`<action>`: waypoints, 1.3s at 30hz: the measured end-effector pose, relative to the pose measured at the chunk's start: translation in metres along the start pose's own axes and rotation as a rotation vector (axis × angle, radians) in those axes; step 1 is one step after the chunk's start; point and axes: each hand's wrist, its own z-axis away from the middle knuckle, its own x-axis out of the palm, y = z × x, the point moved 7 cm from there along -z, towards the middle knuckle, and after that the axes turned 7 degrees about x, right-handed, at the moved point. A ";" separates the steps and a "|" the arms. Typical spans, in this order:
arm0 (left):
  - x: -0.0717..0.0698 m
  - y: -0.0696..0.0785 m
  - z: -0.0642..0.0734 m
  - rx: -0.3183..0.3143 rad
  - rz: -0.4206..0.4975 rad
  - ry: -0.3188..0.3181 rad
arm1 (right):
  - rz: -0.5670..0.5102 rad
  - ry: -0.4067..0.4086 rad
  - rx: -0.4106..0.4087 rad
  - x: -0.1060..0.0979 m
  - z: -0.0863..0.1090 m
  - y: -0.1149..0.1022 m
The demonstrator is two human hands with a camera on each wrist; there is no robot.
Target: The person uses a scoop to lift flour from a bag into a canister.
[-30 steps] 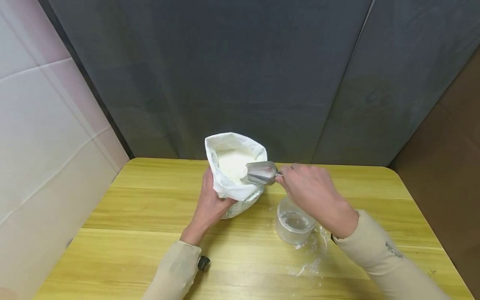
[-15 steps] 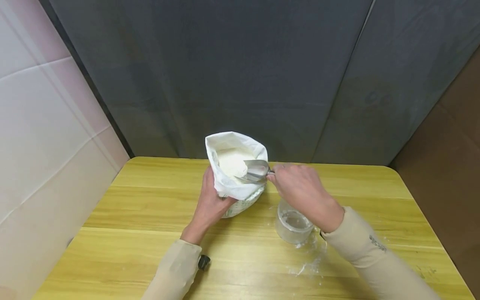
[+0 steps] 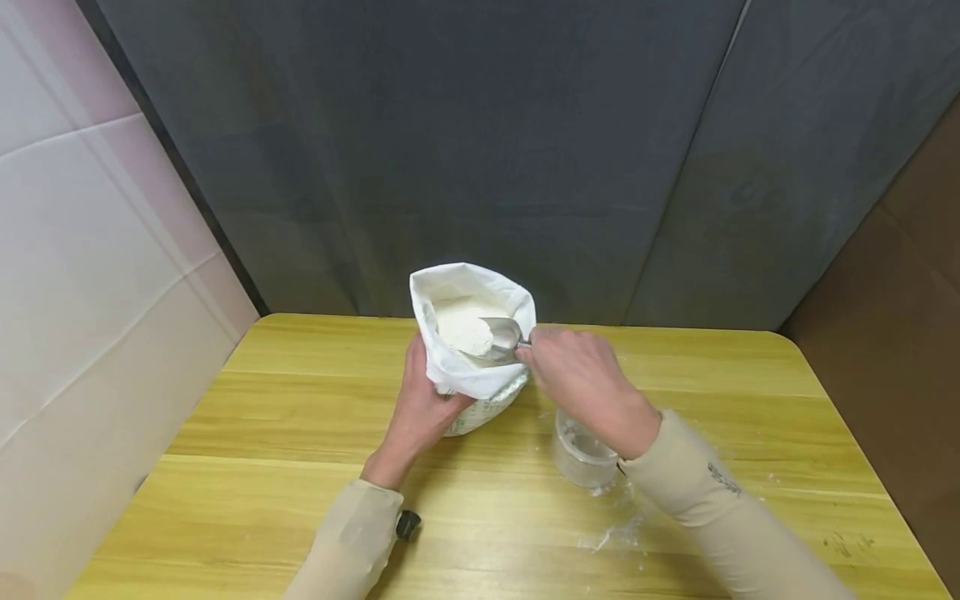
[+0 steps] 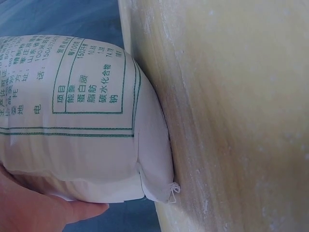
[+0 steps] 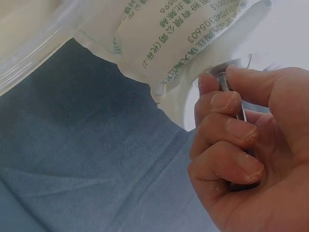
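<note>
A white cloth bag of flour (image 3: 483, 410) with green print stands on the table, its mouth wide apart. White flour (image 3: 459, 332) shows inside. My left hand (image 3: 418, 414) grips the bag's left side, thumb across the front; the bag's printed side (image 4: 91, 92) fills much of the left wrist view. Inside the bag's mouth is a metal scoop (image 3: 506, 336), its front end in the flour. My right hand (image 3: 583, 379) holds the scoop's handle, fingers (image 5: 227, 128) curled round it. Below the right wrist stands a clear round container (image 3: 581, 462), partly covered by the forearm.
Flour is spilled (image 3: 615, 533) on the wooden table (image 3: 262, 483) near the container. A dark curtain (image 3: 450, 150) hangs behind the table, with a pale panel (image 3: 97, 275) at left and a brown one (image 3: 892, 308) at right.
My right hand has moved left, pushing the scoop deeper into the bag and the flour. Flour now sits at the scoop's front. My left hand and the bag have barely moved.
</note>
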 end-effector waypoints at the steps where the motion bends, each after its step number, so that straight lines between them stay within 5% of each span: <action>1: 0.000 0.000 0.000 -0.001 0.002 0.001 | 0.000 0.001 0.003 0.000 -0.001 -0.001; 39: 0.000 0.001 0.000 0.000 -0.005 -0.005 | -0.019 -0.053 0.014 0.018 -0.016 -0.009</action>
